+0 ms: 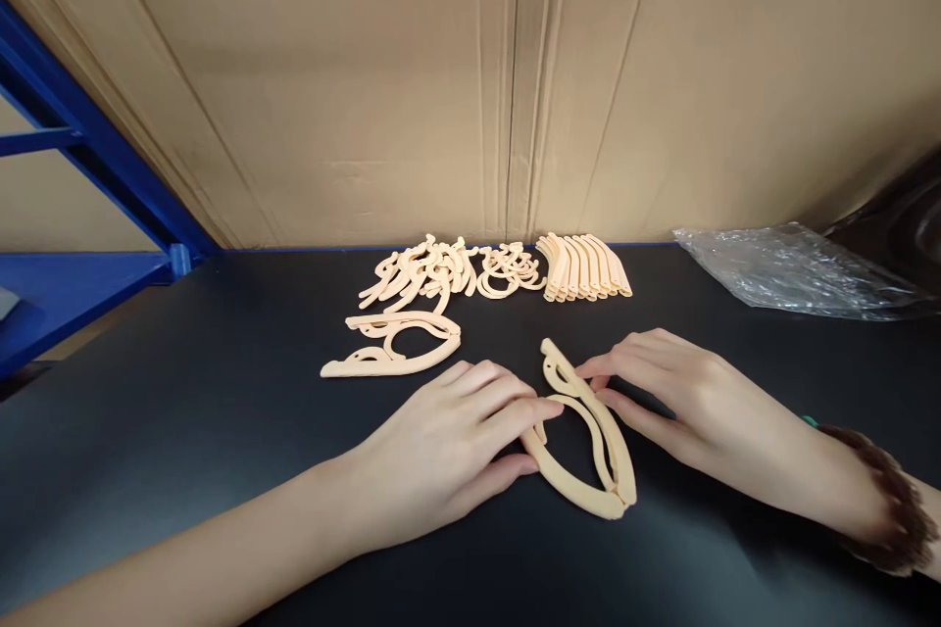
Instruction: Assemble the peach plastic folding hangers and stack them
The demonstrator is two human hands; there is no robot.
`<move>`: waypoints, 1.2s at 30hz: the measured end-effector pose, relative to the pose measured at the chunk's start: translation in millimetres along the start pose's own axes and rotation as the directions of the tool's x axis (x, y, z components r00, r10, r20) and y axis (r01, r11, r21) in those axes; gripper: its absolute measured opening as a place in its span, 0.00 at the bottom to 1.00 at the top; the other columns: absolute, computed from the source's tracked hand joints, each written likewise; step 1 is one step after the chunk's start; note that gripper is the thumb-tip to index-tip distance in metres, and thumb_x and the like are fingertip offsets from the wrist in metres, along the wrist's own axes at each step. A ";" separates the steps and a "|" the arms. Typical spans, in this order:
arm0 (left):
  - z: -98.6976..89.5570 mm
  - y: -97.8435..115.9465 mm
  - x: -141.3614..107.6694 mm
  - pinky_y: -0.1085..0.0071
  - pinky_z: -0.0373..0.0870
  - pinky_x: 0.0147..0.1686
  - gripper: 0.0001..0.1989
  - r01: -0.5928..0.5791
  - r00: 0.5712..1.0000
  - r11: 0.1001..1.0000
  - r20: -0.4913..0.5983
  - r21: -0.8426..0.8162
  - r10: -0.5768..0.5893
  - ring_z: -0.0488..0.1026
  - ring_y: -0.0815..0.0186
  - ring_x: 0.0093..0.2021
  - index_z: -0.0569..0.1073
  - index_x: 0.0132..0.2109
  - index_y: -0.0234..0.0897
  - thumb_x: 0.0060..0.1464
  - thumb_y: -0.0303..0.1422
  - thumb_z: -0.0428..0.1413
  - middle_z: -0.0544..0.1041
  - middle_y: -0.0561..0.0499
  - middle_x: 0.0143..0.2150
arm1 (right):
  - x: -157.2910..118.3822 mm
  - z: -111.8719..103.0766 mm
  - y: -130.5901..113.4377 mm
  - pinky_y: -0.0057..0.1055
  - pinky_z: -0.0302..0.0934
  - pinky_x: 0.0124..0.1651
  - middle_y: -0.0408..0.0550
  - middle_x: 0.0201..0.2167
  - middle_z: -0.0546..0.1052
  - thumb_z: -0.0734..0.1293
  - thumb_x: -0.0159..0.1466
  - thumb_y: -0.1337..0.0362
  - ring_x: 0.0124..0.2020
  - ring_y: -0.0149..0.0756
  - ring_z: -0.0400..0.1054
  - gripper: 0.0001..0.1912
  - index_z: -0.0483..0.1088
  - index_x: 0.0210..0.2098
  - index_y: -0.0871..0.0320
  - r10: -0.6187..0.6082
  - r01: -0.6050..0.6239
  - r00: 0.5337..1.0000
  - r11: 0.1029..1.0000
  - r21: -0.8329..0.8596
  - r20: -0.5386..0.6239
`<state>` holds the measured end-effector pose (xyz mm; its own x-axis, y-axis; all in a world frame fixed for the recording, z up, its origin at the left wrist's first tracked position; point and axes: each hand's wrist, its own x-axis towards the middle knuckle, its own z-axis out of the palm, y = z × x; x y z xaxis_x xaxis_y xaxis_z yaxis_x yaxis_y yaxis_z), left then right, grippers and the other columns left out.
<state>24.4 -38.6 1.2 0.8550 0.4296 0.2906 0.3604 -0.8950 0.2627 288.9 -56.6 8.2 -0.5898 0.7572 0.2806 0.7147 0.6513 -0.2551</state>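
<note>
A beige folding hanger (580, 495) lies on the black tabletop between my hands, its joint toward me. My left hand (467, 436) grips its left arm, the thumb at the outer edge and fingers over the top. On the other side, my right hand (672, 392) pinches the right arm near its upper end with thumb and fingertips. A curved inner piece spans the gap between the two arms. Another folded beige hanger (397, 365) rests just beyond my left hand, its joint pointing right.
Toward the back of the black table (242, 362) lie a heap of curved parts (426, 269), a smaller pile of hooks (504, 269) and a row of stacked arms (584, 266). Clear plastic (794, 269) is at back right, a blue frame (118, 157) at left, cardboard (368, 78) behind.
</note>
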 end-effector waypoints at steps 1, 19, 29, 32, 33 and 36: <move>-0.1 -0.1 -0.3 0.65 0.67 0.52 0.19 0.021 1.000 1.000 -0.007 -0.022 -0.021 0.70 0.60 0.52 0.65 0.61 0.38 0.65 0.34 0.56 0.75 0.47 0.53 | -0.1 -0.9 -2.3 0.37 0.65 0.44 0.48 0.38 0.77 0.59 0.73 0.62 0.39 0.38 0.71 0.10 0.71 0.46 0.55 0.001 -0.001 1.000 0.999 0.035 0.017; 9.6 -1.7 -2.0 0.48 0.58 0.60 0.46 0.169 0.984 0.985 -0.053 -0.026 -0.171 0.69 0.50 0.55 0.56 0.68 0.36 0.52 0.54 0.63 0.73 0.41 0.57 | 0.2 4.7 -10.4 0.50 0.57 0.65 0.54 0.71 0.55 0.64 0.69 0.52 0.71 0.49 0.49 0.34 0.52 0.70 0.48 -0.166 0.154 0.964 0.985 0.072 0.209; 8.3 -0.3 1.4 0.52 0.61 0.63 0.39 0.104 0.995 0.990 0.011 -0.098 -0.104 0.64 0.50 0.64 0.60 0.66 0.36 0.54 0.50 0.63 0.69 0.40 0.63 | -1.1 2.2 -6.9 0.46 0.62 0.61 0.55 0.62 0.69 0.61 0.70 0.56 0.63 0.45 0.62 0.22 0.64 0.62 0.53 -0.081 0.082 0.996 0.996 0.044 -0.022; 4.7 6.0 4.5 0.58 0.69 0.58 0.36 0.152 0.988 0.980 0.029 -0.128 -0.149 0.70 0.53 0.58 0.64 0.62 0.38 0.52 0.47 0.66 0.73 0.43 0.59 | -3.0 -1.4 -3.7 0.46 0.63 0.59 0.53 0.60 0.71 0.62 0.70 0.57 0.61 0.46 0.65 0.21 0.65 0.61 0.50 -0.048 0.052 0.991 0.998 0.029 -0.124; 2.5 7.9 5.2 0.58 0.70 0.57 0.37 0.164 0.986 0.979 0.007 -0.119 -0.165 0.71 0.54 0.57 0.65 0.62 0.38 0.50 0.47 0.67 0.73 0.43 0.59 | -3.5 -3.1 -2.4 0.46 0.63 0.58 0.52 0.59 0.71 0.62 0.70 0.57 0.61 0.47 0.65 0.20 0.64 0.61 0.50 -0.041 0.045 0.987 0.999 0.026 -0.153; -10.0 7.1 4.9 0.59 0.70 0.56 0.37 0.179 0.980 0.982 -0.079 -0.058 -0.183 0.72 0.54 0.55 0.64 0.63 0.38 0.51 0.47 0.66 0.73 0.43 0.59 | -4.4 -7.3 1.7 0.46 0.61 0.58 0.51 0.58 0.72 0.61 0.71 0.58 0.60 0.47 0.65 0.19 0.62 0.61 0.49 -0.016 0.019 0.972 1.000 0.013 -0.235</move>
<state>27.4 -41.6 13.7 0.7424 0.5944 0.3090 0.4853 -0.7951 0.3637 295.4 -59.2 13.3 -0.4961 0.7139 0.4942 0.6980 0.6664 -0.2620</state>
